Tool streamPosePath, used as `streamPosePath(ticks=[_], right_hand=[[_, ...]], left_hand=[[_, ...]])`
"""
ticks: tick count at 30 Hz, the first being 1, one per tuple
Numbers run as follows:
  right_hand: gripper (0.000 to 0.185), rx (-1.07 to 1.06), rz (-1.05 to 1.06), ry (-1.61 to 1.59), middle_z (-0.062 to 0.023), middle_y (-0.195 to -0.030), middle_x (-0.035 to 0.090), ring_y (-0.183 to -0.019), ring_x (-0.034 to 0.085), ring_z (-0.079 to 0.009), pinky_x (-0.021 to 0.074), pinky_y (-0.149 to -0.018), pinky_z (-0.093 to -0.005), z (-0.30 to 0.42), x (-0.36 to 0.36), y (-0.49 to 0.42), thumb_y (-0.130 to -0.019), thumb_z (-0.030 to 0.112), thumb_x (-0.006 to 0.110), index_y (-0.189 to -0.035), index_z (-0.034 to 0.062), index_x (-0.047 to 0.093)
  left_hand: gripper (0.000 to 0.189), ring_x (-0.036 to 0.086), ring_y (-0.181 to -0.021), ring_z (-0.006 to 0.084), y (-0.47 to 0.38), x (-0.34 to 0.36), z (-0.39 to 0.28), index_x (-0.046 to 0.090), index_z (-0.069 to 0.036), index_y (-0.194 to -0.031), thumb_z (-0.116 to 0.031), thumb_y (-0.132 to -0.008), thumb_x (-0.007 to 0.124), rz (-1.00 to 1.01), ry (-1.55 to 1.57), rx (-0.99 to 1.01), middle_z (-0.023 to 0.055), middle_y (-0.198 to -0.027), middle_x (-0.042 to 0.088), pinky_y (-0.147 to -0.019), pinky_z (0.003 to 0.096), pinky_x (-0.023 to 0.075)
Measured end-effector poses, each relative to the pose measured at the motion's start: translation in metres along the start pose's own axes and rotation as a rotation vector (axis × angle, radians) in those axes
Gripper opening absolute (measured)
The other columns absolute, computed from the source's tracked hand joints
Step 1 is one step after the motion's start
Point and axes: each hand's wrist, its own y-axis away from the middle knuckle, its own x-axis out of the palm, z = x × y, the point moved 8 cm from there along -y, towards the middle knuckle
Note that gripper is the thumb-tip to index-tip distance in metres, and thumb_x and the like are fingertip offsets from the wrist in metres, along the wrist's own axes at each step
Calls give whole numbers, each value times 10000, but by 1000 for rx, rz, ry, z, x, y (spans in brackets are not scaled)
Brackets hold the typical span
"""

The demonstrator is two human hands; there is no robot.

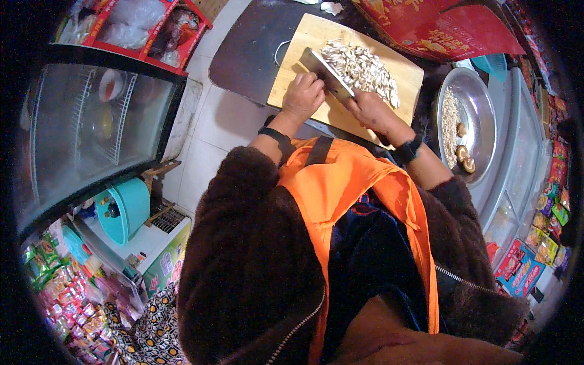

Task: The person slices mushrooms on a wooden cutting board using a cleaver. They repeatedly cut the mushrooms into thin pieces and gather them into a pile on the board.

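My right hand (376, 113) grips the handle of a kitchen cleaver (335, 82), its broad blade slanting up and left across a wooden cutting board (406, 68). Curled close against the blade's left side are the fingers of my left hand (303, 96). Whatever lies beneath those fingertips is hidden. Chopped pale mushroom pieces (362, 68) spread over the board to the right of the blade. A stainless steel basin (481, 109) stands right of the board; it contains a finely chopped pale food (449, 121) and a few whole brown mushrooms (462, 153).
The board rests on a dark table (246, 50) with a rounded corner. A red printed sheet (438, 32) hangs over the far right side. A glass-fronted cooler (100, 123) and a turquoise bin (130, 210) are at left; a glass-topped chest (511, 150) is at right.
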Motion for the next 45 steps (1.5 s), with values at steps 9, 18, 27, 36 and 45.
streamPosePath(ticks=[9, 18, 27, 36, 45], right_hand=[[261, -181, -150, 43, -293, -820, 638, -784, 623, -482, 496, -716, -545, 12, -14, 13, -929, 217, 531, -1027, -20, 578], [287, -23, 1, 23, -320, -850, 634, -821, 629, -485, 498, -742, -546, 2, 1, 10, -933, 230, 526, -1028, -37, 574], [304, -108, -115, -71, -309, -874, 639, -856, 626, -477, 492, -763, -536, 9, -2, 3, -940, 258, 513, -1022, -26, 585], [277, -132, -78, 110, -306, -807, 627, -792, 622, -484, 494, -721, -544, 16, -14, 25, -935, 227, 527, -959, -44, 580], [302, -81, -2, -6, -307, -808, 629, -799, 626, -483, 497, -721, -530, 11, -16, 22, -951, 258, 519, -961, -35, 592]], left_hand=[[139, 566, -901, 330, 2, -2, 1, 632, -32, -876, -75, -752, 678, 5, -6, -6, 128, -927, 567, -805, 420, 503], [170, 541, -910, 342, 3, 0, 1, 613, -49, -889, -60, -730, 674, 4, -28, 49, 132, -941, 548, -816, 442, 492], [129, 564, -903, 323, 1, -10, -3, 639, -55, -855, -69, -738, 691, -76, -21, 95, 114, -916, 579, -827, 422, 494], [133, 545, -869, 332, 4, -7, 1, 609, -46, -842, -73, -729, 674, -9, 3, 62, 121, -884, 539, -787, 428, 488], [123, 557, -884, 337, 5, -4, 2, 611, -45, -828, -54, -728, 680, 3, -3, 34, 130, -904, 556, -798, 427, 500]])
